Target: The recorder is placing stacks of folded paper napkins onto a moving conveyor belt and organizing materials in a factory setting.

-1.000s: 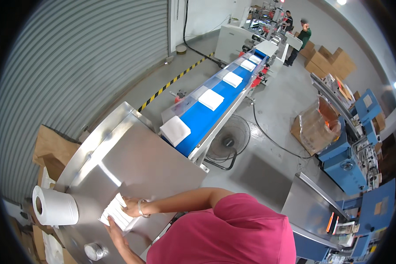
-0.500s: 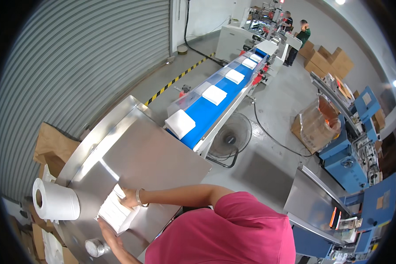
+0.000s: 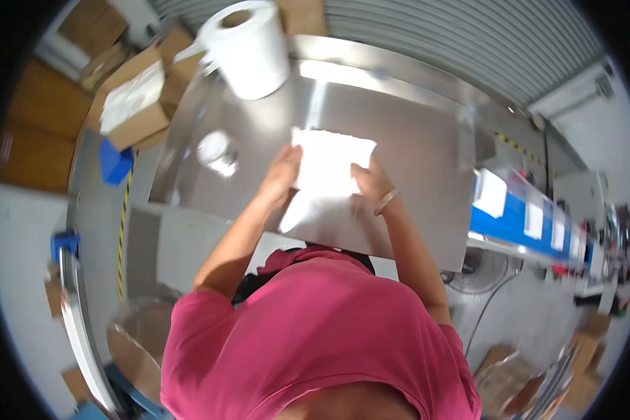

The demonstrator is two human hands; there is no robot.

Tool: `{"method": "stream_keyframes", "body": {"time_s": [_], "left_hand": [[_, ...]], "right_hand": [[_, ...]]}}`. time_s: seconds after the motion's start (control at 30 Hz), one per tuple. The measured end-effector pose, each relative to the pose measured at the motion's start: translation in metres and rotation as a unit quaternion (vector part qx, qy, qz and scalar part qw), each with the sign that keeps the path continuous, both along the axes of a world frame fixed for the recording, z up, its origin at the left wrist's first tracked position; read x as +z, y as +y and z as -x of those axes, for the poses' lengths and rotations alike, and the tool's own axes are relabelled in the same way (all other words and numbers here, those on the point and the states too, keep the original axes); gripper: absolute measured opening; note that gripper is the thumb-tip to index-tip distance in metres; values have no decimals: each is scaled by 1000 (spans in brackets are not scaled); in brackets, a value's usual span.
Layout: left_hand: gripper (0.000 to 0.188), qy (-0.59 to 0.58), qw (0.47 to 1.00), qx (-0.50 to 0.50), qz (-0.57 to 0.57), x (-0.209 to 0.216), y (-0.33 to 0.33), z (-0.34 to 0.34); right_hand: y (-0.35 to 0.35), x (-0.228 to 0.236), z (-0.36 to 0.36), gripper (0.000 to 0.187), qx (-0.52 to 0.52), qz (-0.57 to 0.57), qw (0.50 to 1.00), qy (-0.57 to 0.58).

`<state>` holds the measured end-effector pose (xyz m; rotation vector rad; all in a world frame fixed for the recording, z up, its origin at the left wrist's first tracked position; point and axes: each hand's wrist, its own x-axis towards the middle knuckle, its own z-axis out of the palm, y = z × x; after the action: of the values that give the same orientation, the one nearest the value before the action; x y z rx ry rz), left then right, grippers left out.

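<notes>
**Both hands on white pack, steel table**

While viewed from overhead, with some blur: white flat pack held over the steel table, near the table's middle and toward the near edge. Pack looks like a soft bag or a stack of folded white sheets; which one, cannot tell. Upper edge straight, lower corner sagging toward the table edge.

Left hand closed on the pack's left edge, fingers curled around it, thumb side hidden. Right hand gripping the pack's right edge, fingers wrapped over the front face. Bracelet on the right wrist. Hands apart, one on each side, pack stretched between them. Whether the pack rests on the steel or is lifted just clear: cannot tell.

Surroundings noted:
- Large white paper roll standing upright at the far left corner of the table, well apart from the hands.
- Small round shiny object on the steel, left of the left hand, blurred.
- Open cardboard box with white contents, just off the table's left edge; blue item beside it on the floor.
- Blue conveyor belt to the right, carrying white packs spaced in a row.
- Fan below the conveyor.
- Pink shirt filling the lower frame.
</notes>
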<state>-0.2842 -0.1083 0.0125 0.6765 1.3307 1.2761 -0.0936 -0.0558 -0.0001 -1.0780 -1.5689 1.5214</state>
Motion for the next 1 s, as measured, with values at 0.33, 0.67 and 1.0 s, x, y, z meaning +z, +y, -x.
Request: {"method": "stream_keyframes", "body": {"time_s": [0.33,0.67,1.0], "left_hand": [[54,118,992,38,39,40,-13,46],[45,130,979,157,8,19,-31,89],[40,93,974,204,19,15,-40,114]], "right_hand": [[-6,2,72,52,19,92,990,-103],[-10,33,100,57,49,195,978,-50],[-17,40,120,64,110,239,964,-21]]}}
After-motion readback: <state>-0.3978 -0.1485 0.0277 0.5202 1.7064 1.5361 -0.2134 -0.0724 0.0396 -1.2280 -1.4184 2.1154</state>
